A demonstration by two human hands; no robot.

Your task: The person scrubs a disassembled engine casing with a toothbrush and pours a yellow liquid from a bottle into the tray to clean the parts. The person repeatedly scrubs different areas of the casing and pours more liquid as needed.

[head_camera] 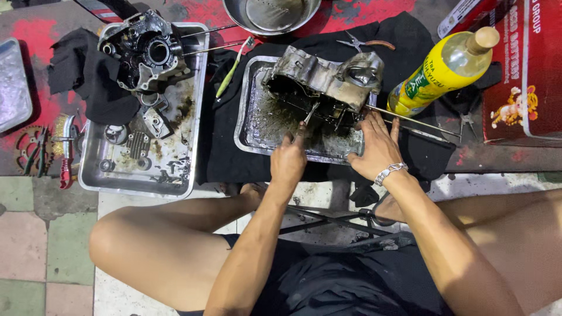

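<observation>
Taking the dirty middle tray as the landmark and reading from the left: at the far left edge lies one empty metal tray, only partly in view. Below it, well left of the middle tray, sit one sprocket and one red-handled wire brush. Next comes one large steel tray, just left of the middle tray; it holds one dark engine casing at its far end and a scatter of small parts, too many and too small to count. One green-handled toothbrush lies between the two trays. Above the middle tray stands one round steel bowl.

The middle tray itself holds one grimy crankcase half and oily residue. The left hand is closed around one slim tool whose tip reaches into the crankcase half. The right hand rests flat with fingers spread on the tray's right rim, against the casing. To the right of the tray lie one yellow bottle and one red carton.
</observation>
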